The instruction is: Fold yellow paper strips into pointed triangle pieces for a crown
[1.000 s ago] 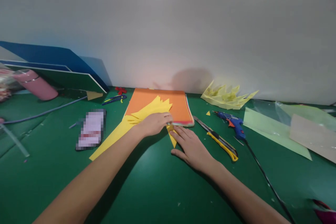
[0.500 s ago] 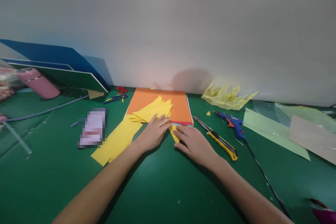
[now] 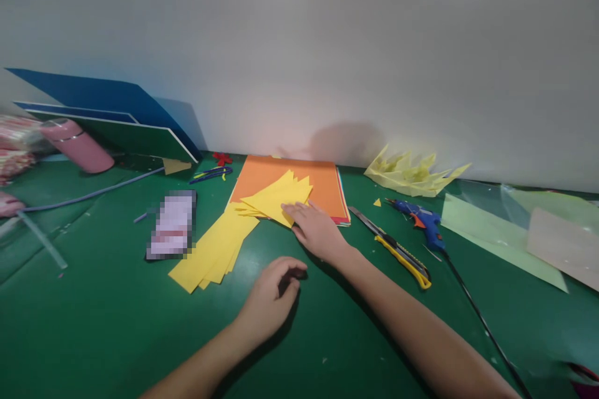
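My right hand [image 3: 316, 229] lies flat with fingers stretched out, its fingertips resting on a fan of yellow paper pieces [image 3: 276, 197] that sits on an orange paper stack [image 3: 322, 189]. My left hand [image 3: 272, 295] hovers loosely curled over the green mat [image 3: 93, 324], nearer to me, holding nothing that I can see. More yellow paper strips [image 3: 213, 250] lie on the mat left of both hands.
A yellow utility knife [image 3: 395, 249] and a blue glue gun [image 3: 423, 227] with its black cord lie right of the stack. Yellow scraps [image 3: 412, 173] rest against the white partition. A blurred phone [image 3: 172, 232], a pink bottle [image 3: 77, 144], coloured boards [image 3: 116, 128] and pale sheets [image 3: 515, 237] lie around.
My left hand has pulled back from the yellow pieces toward me and curled. My right hand has slid up and left onto the yellow pieces. The small yellow triangle by the hands is gone from sight.
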Demonstrator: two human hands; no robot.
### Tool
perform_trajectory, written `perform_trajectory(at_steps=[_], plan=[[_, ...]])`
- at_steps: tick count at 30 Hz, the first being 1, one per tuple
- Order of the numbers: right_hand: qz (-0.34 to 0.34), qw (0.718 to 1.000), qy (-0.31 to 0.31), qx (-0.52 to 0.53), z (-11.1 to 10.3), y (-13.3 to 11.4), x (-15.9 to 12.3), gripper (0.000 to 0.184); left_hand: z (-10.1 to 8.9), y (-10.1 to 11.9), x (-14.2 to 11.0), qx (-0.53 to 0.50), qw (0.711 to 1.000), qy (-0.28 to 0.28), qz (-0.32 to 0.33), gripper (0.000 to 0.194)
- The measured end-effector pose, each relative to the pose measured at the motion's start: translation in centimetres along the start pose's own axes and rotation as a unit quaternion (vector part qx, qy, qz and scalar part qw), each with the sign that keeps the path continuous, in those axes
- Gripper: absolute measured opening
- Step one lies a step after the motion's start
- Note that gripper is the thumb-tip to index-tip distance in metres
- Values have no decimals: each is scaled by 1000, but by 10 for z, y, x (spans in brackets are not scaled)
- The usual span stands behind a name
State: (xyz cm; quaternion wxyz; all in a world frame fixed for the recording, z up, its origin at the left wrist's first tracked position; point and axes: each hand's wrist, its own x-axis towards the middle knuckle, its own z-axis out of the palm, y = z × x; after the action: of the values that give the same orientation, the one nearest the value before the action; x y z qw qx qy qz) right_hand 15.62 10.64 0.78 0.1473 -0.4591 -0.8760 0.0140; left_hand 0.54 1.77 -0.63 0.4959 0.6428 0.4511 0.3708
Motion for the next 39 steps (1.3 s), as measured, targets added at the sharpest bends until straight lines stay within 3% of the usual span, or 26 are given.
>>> perform_trajectory(at_steps=[3,7,11,13,16,19,21,23,27,30,33,39], plan=[[-8,1000,5,9,0,1,3,24,-2,-3,6,-128,988,25,-82,18],[2,999,43,17,-10,-1,-9,26,-7,-1,12,-241,961,61,-124,39],[-9,982,178,65,-27,-21,-43,29,-12,8,12,-344,928,75,-120,62],[-41,974,200,101,-30,-38,-63,29,-14,14,9,-393,909,66,-119,67],[-46,963,180,196,-26,-59,-84,29,-15,21,5,-415,894,87,-148,72],[-20,947,154,281,-17,-61,-90,40,-15,24,4,-407,889,85,-191,57],[-1,950,176,259,-13,-49,-87,50,-18,24,6,-406,882,91,-220,44],[29,971,149,184,-11,-34,-84,44,-23,24,11,-402,877,109,-239,35],[41,997,17,60,-8,-15,-80,35,-32,22,18,-405,866,122,-268,22],[47,998,-34,39,-4,-12,-80,48,-34,20,19,-415,858,116,-279,19],[61,997,-30,28,-2,-10,-82,57,-34,17,19,-423,856,105,-279,18],[75,996,32,20,-6,-5,-84,49,-35,18,21,-448,845,96,-276,23]])
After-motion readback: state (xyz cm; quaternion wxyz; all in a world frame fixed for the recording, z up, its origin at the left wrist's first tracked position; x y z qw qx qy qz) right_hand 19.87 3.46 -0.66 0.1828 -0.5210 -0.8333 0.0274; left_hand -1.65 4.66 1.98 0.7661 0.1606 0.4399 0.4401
